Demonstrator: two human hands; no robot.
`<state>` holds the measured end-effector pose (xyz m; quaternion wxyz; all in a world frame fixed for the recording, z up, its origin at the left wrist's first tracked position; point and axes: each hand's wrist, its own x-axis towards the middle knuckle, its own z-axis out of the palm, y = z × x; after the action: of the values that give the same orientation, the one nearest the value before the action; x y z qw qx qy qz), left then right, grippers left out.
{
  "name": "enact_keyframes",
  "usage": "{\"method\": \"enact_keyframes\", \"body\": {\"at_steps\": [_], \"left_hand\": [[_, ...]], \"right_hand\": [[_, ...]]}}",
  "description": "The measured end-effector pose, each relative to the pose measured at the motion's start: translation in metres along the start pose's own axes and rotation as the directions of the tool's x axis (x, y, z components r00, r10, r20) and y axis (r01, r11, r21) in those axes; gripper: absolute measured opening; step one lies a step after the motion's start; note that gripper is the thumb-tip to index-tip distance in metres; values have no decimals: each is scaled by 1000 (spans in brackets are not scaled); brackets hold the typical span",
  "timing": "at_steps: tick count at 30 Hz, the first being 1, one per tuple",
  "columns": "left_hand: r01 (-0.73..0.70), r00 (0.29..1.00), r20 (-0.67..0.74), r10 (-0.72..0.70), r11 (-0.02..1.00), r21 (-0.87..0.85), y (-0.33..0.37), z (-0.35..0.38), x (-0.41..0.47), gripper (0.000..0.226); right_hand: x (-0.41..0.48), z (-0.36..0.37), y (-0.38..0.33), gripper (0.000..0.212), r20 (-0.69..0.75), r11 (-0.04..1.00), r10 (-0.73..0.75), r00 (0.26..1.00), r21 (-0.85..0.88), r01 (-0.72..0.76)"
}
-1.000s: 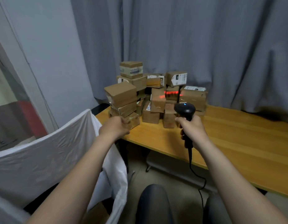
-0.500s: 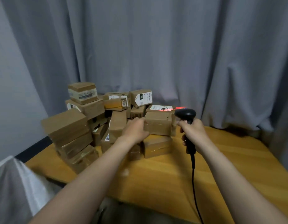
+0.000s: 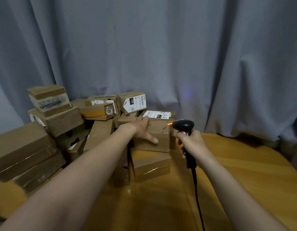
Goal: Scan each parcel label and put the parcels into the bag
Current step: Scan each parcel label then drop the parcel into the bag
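Left hand (image 3: 142, 129) is clamped on the labelled parcel (image 3: 162, 145) — fingers are hooked over the top front edge, and the thumb is spread flat across the front face. The parcel is found at the right end of the pile of parcels (image 3: 61, 124), toward the table's far edge, stacked upright on a lower parcel (image 3: 151, 164). A white label (image 3: 157, 114) with handwritten marks is carried on its top face; the print is too small to be read. The fingertips are placed just beside the label's near left corner.

Right hand (image 3: 192, 144) is wrapped round the grip of the black scanner (image 3: 183, 125) — fully closed on it. The scanner head is held just beside the parcel's top right corner, apart from it and turned toward it. An orange-red glow (image 3: 169, 124) is seen on the parcel's edge next to the head. A black cable (image 3: 197, 189) is run from the grip down toward the table's near edge.

The pile is spread over the left half of the wooden table (image 3: 236, 172), with several boxes tilted. The far edge is backed by a grey curtain (image 3: 161, 47).
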<state>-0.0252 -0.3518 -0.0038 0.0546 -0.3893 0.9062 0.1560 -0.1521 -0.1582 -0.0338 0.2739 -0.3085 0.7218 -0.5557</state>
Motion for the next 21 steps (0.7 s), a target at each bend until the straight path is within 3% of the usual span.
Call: {"method": "enact_keyframes", "body": {"at_steps": [6, 11, 15, 18, 21], "left_hand": [[-4, 999, 41, 7, 998, -60, -14, 4, 17, 82], [-1, 985, 172, 8, 999, -36, -13, 4, 7, 102], [18, 957, 290, 2, 998, -64, -11, 16, -1, 99], [-41, 987, 155, 43, 999, -20, -7, 32, -6, 118], [-92, 992, 87, 92, 996, -10, 1, 53, -13, 115]], "right_hand": [[8, 6, 14, 17, -43, 1000, 18, 999, 26, -17], [6, 4, 18, 16, -62, 998, 13, 998, 66, -9], [0, 3, 16, 18, -70, 998, 5, 998, 67, 0], [-5, 3, 16, 18, -71, 998, 8, 997, 67, -3], [-10, 3, 18, 17, -67, 999, 19, 998, 51, -15]]}}
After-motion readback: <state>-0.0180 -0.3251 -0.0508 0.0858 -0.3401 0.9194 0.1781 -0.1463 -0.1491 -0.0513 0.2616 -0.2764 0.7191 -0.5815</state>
